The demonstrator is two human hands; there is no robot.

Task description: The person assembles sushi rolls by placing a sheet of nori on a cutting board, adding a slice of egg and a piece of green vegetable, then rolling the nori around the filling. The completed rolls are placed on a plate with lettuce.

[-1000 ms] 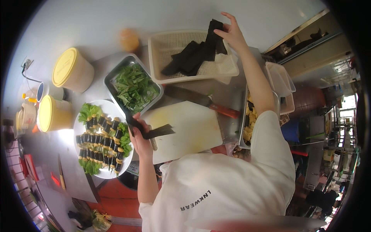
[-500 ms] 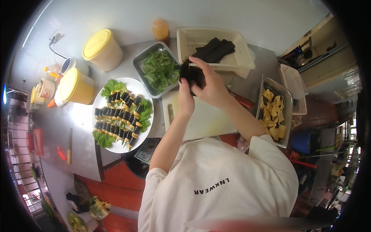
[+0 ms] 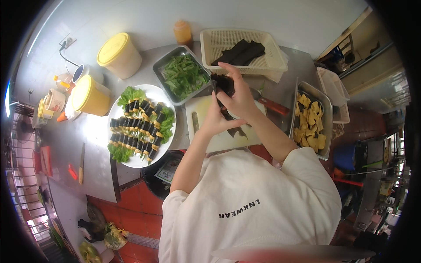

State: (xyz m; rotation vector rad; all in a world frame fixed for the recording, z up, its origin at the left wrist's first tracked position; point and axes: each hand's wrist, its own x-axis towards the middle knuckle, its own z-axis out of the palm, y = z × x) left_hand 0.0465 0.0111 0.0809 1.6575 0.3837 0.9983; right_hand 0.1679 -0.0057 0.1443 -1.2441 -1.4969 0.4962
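Note:
My left hand (image 3: 213, 118) and my right hand (image 3: 240, 96) are close together above the far part of the white cutting board (image 3: 215, 144). Between them they hold crumpled, dark seaweed (image 3: 224, 84), thin and brownish black. My right thumb and fingers curve round it; my left fingers press its left side, with the left thumb stretched to the right. Dark pieces also show below my hands, over the board; whether they join the held part is hidden. Behind my hands, flat black seaweed strips (image 3: 241, 52) lie in a cream plastic basket (image 3: 274, 68).
A steel tray (image 3: 177, 100) of green leaves stands left of my hands, beside a white plate (image 3: 142, 163) of seaweed-wrapped rolls on lettuce. At right are a red-handled knife (image 3: 275, 106) and a steel tray (image 3: 326, 153) of yellow pieces. Yellow-lidded tubs (image 3: 120, 57) stand far left.
My left hand has turned, its thumb now spread to the right. Dark pieces now show below my hands over the board. The view has shifted slightly.

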